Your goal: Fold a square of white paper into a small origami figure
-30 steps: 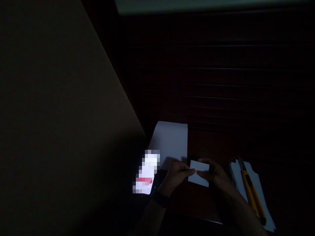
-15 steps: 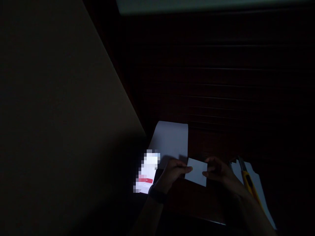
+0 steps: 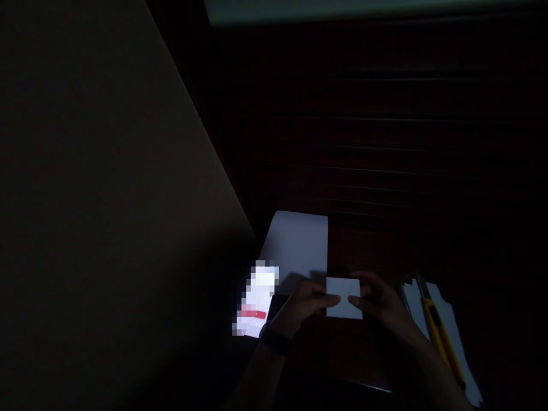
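Note:
A small square of white paper [image 3: 343, 289] is held up between my two hands, above the dark tabletop. My left hand [image 3: 305, 305] pinches its left side, the thumb lying across the front. On the right side, my right hand [image 3: 381, 302] grips it with the thumb on the front and the fingers behind. Both sets of fingers behind the paper are partly hidden. A dark band circles my left wrist. Beyond my left hand lies a larger white sheet [image 3: 299, 242] with a curved far left corner.
A lit phone screen [image 3: 259, 291], partly blurred, glows left of my left hand. To the right, a yellow utility knife [image 3: 443, 339] rests on white papers [image 3: 440, 297], its blade pointing away. A pale wall [image 3: 107, 171] borders the left, and dark wooden slats [image 3: 385, 131] rise behind.
The paper square has turned from a slant to nearly level. My right thumb has moved inward and lower on it, and my left thumb reaches slightly further across.

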Motion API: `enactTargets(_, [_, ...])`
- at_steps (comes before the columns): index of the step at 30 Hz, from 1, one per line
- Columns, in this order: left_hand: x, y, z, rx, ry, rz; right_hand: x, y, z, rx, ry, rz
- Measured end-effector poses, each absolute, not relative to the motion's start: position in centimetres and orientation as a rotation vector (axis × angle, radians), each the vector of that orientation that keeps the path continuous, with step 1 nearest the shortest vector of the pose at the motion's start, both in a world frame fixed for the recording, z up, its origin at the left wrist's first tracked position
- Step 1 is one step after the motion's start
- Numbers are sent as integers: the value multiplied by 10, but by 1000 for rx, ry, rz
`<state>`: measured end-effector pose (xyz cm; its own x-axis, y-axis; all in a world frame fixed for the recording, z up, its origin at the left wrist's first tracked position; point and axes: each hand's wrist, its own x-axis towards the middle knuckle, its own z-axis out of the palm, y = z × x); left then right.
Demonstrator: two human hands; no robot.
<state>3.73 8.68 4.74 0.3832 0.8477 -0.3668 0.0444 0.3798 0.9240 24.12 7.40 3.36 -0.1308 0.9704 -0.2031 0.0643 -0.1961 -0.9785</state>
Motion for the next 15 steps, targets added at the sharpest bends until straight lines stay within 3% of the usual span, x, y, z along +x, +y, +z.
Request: enactTargets(15, [32, 86, 41, 1058, 875, 533, 251, 71, 38, -1331, -1174, 1416])
